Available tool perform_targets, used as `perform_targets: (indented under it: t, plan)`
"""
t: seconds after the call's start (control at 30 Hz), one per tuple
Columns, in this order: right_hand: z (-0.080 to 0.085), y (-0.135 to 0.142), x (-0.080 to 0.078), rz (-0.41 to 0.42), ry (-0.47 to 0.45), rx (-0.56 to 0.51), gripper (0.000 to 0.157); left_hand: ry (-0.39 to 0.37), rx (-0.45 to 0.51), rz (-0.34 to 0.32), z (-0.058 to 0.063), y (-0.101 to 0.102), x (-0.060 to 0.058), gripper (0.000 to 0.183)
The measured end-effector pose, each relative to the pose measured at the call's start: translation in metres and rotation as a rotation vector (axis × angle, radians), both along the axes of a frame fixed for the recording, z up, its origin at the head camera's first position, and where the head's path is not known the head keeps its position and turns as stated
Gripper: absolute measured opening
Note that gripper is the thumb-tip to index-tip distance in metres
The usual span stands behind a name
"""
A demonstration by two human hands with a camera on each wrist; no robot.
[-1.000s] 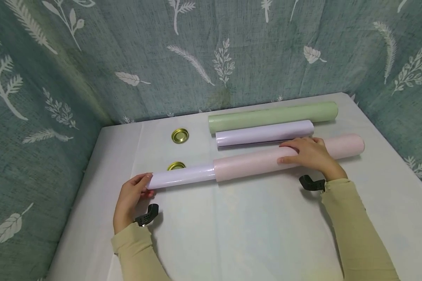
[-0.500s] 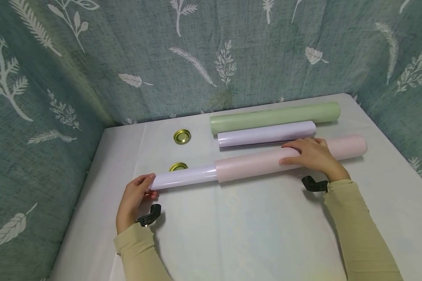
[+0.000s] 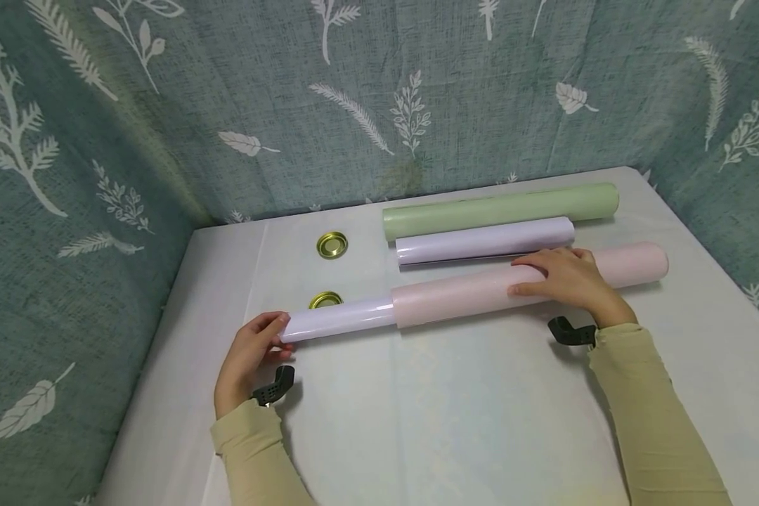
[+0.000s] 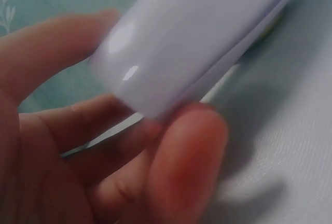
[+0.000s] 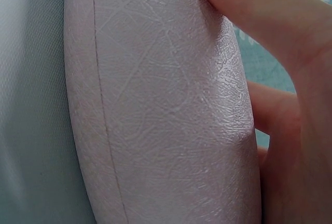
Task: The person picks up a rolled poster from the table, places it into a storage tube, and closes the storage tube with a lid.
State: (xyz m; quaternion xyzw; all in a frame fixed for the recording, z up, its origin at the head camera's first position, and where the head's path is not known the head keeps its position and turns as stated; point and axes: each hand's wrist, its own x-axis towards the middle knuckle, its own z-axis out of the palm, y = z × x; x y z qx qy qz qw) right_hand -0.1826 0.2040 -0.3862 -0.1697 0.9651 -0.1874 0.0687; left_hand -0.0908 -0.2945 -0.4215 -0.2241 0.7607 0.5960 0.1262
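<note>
A glossy lilac paper roll (image 3: 338,320) sticks out of the left end of a textured pink tube (image 3: 458,296); its right part is hidden inside. My left hand (image 3: 253,351) pinches the roll's free left end, and in the left wrist view thumb and fingers lie around that end of the lilac roll (image 4: 181,42). My right hand (image 3: 566,281) grips the pink tube right of its middle, thumb on the near side and fingers over the far side. In the right wrist view the pink tube (image 5: 161,99) shows a long seam.
Behind the pink tube lie a second lilac roll (image 3: 481,241) and, further back, a green tube (image 3: 500,211). Two round gold lids (image 3: 332,244) rest on the white table (image 3: 481,407), the nearer one partly hidden by the lilac roll. A patterned teal curtain (image 3: 354,169) hangs behind and at both sides.
The whole scene has drifted slightly right in the head view. Both hands keep their hold, and the lilac roll shows a slightly shorter length outside the pink tube.
</note>
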Motion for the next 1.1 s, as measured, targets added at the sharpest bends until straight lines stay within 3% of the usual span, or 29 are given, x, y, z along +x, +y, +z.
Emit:
perform_targets:
  t: [0.23,0.47,0.67,1.1]
  plan:
    - [0.002,0.0,0.002,-0.01,-0.016,0.0,0.074,0.006,0.041,-0.047,0.0,0.004,0.001,0.062]
    - [0.0,0.002,0.002,-0.009,-0.009,0.001,0.074,0.019,0.055,-0.074,0.014,0.01,0.005,0.056]
    - [0.001,0.0,0.0,-0.005,0.001,-0.008,0.073,0.042,0.068,-0.078,0.002,0.003,0.001,0.06]
    - [0.001,0.0,0.001,-0.003,-0.013,-0.013,0.073,0.064,0.092,-0.109,0.0,0.003,0.001,0.062]
